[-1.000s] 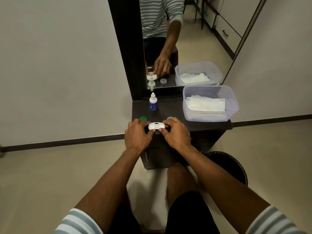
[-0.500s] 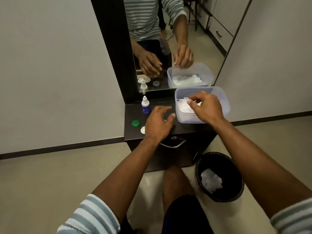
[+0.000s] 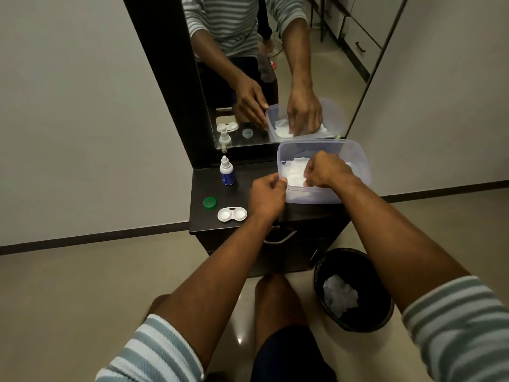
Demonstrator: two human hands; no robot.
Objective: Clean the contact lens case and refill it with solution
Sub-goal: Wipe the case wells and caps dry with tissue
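Note:
The white contact lens case [image 3: 232, 214] lies open and uncapped near the front edge of the dark dresser top [image 3: 201, 186]. Left of it lies a green cap [image 3: 210, 202]. The small solution bottle [image 3: 227, 172] stands upright at the back by the mirror. A clear plastic box [image 3: 355, 158] of white tissues [image 3: 294, 176] sits at the right. My left hand [image 3: 267, 195] grips the box's near left rim. My right hand [image 3: 327, 170] is inside the box with fingers curled down onto the tissues; the fingertips are hidden.
A tall mirror [image 3: 275, 64] stands behind the dresser and reflects a second, pale cap that my left hand hides from direct view. A black waste bin [image 3: 355, 288] holding crumpled tissue stands on the floor at the right of my knees. A drawer handle [image 3: 281, 238] sits below the top.
Both hands left the lens case, which now lies on the dresser. My right hand reached into the tissue box and my left hand moved right to the box's rim.

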